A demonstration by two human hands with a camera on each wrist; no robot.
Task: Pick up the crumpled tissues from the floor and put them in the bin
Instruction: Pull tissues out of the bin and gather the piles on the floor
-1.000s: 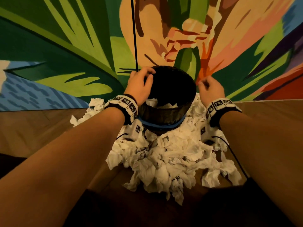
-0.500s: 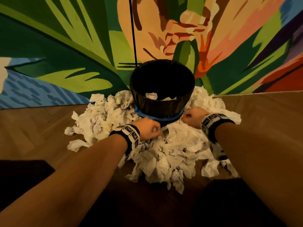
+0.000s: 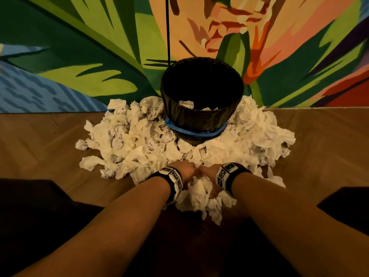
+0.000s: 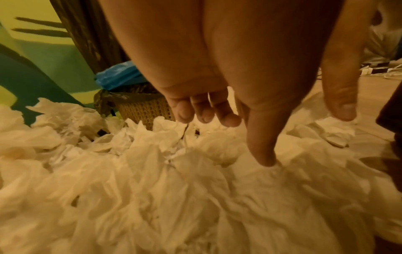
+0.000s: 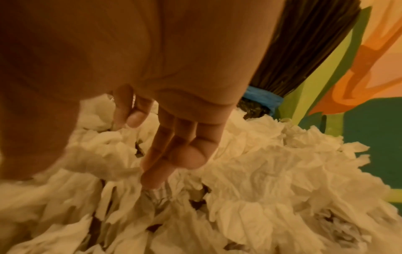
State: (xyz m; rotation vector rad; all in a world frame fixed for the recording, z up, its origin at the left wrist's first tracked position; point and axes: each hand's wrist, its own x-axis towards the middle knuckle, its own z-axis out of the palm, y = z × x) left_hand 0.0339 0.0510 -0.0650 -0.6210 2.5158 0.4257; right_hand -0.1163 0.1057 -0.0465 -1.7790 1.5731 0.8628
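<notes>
A heap of crumpled white tissues (image 3: 139, 140) rings the black-lined wicker bin (image 3: 201, 116) on the floor. A few tissues (image 3: 186, 103) lie inside the bin. Both hands are down on the near edge of the heap, side by side. My left hand (image 3: 185, 168) hangs with loosely bent fingers; in the left wrist view its index fingertip (image 4: 265, 159) touches a tissue (image 4: 217, 189) and it holds nothing. My right hand (image 3: 207, 173) points straight fingers (image 5: 156, 171) down into the tissues (image 5: 261, 180), thumb apart, with nothing gripped.
A painted mural wall (image 3: 79, 56) stands right behind the bin. A thin black cord (image 3: 167, 27) hangs down it. A blue band (image 3: 191, 132) wraps the bin's liner. Wooden floor (image 3: 40, 140) spreads to both sides. Dark knees (image 3: 40, 206) sit at the lower corners.
Both hands came away from the bin's rim and dropped toward me onto the near part of the tissue heap. They now lie close together.
</notes>
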